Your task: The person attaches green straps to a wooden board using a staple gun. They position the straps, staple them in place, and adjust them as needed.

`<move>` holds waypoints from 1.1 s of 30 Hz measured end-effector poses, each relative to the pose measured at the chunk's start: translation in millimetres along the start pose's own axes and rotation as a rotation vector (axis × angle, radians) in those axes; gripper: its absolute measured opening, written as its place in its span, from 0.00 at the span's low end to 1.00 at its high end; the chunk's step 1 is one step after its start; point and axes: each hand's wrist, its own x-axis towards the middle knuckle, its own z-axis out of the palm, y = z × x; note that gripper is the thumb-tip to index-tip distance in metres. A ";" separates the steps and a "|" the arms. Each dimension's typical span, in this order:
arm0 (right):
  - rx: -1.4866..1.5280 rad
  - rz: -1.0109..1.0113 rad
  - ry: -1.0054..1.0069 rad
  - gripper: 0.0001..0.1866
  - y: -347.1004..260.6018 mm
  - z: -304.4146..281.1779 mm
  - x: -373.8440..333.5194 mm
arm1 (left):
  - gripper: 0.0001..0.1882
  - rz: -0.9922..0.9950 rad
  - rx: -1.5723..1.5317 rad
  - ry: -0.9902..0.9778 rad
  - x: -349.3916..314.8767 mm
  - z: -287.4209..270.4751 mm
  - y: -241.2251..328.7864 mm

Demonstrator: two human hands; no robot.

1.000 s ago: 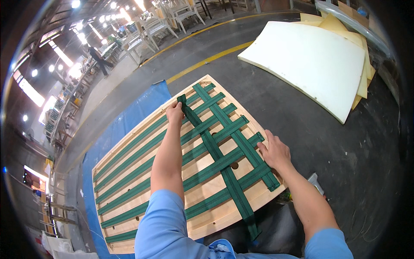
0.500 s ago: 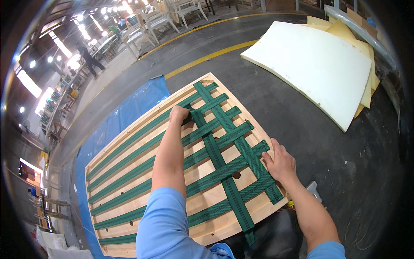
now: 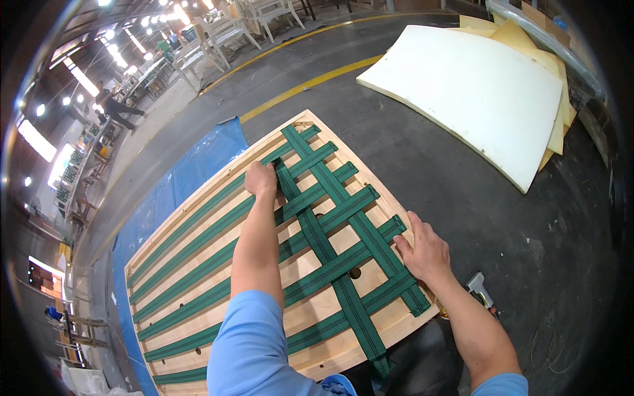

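A wooden frame [image 3: 370,173] lies before me with several green webbing straps [image 3: 198,218] stretched along it. One cross strap [image 3: 337,188] is woven over and under them near the right end. Beside it runs a second cross strap [image 3: 320,241], its near tail hanging over the frame's front edge. My left hand [image 3: 261,178] is closed at the far end of this second strap, by the far lengthwise straps; its fingertips are partly hidden. My right hand [image 3: 426,249] grips the frame's right rail, thumb on the inner side near a strap end and fingers along the outer edge.
Blue sheeting [image 3: 198,158] lies under and beyond the frame. A grey-handled tool [image 3: 479,287] sits on the floor by my right forearm. White and yellow foam sheets [image 3: 469,99] are stacked at the far right. Pale chairs [image 3: 224,39] and a person [image 3: 115,109] are in the background.
The view has shifted slightly, so the frame appears further left. The second cross strap's far end lies closer to my left hand, and the dark loop there has gone. My right hand stays on the rail.
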 end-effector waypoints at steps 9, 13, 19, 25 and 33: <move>-0.019 0.022 0.009 0.36 7.5 -2.9 -0.8 | 0.24 0.534 0.018 -0.142 -65.8 -6.0 -0.7; -0.001 0.013 -0.016 0.35 -1.7 -4.8 -1.4 | 0.34 0.335 0.108 -0.289 -56.6 -5.3 -9.6; 0.054 0.026 -0.017 0.35 -3.3 -7.9 -4.3 | 0.35 0.267 0.173 -0.287 -47.2 -17.4 -1.8; 0.037 -0.003 0.007 0.36 -3.1 -7.9 -7.1 | 0.30 0.588 0.001 -0.139 -142.3 -61.3 -32.0; 0.401 -0.004 0.246 0.32 23.6 0.8 0.6 | 0.39 0.909 -0.082 -0.631 -412.4 -145.6 -120.7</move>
